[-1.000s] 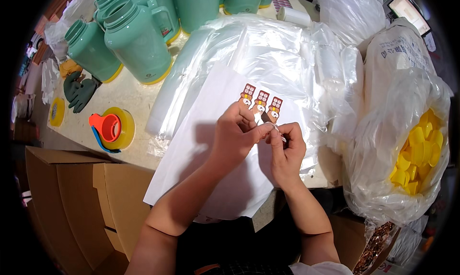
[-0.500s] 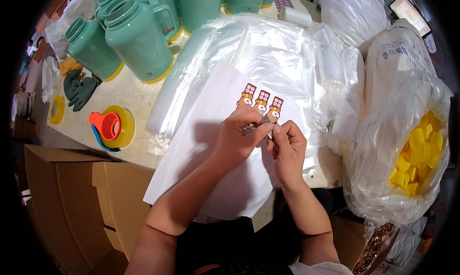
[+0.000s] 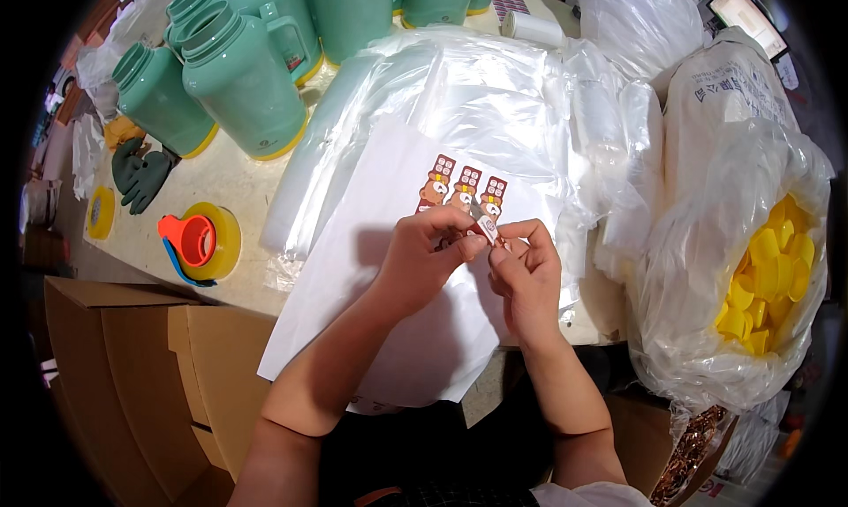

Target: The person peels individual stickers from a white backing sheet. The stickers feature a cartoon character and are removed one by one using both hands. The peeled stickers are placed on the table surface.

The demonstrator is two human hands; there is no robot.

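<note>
Just above a large white paper sheet (image 3: 331,264), both hands meet at a small brown-and-white printed sticker (image 3: 485,228) with a greyish pointed corner. My left hand (image 3: 422,258) pinches it between thumb and fingers from one side. On its other side my right hand (image 3: 532,277) is closed, thumb and fingertips at the sticker's edge. Three cartoon bear stickers (image 3: 463,187) in brown, red and yellow lie in a row just beyond my fingertips; their lower parts are hidden by my hands. Beneath and behind the sheet, clear plastic bags (image 3: 477,74) are spread in a stack.
Several green jugs (image 3: 243,87) with handles stand at the far left. Nearer are dark gloves (image 3: 141,176), a yellow tape roll (image 3: 228,242) with an orange ring (image 3: 196,239) on it, and a cardboard box (image 3: 132,374). A plastic sack of yellow parts (image 3: 768,277) stands at right.
The sticker in my fingers has turned so its printed face shows more. My left hand has shifted slightly left, and the whole view has drifted a little.
</note>
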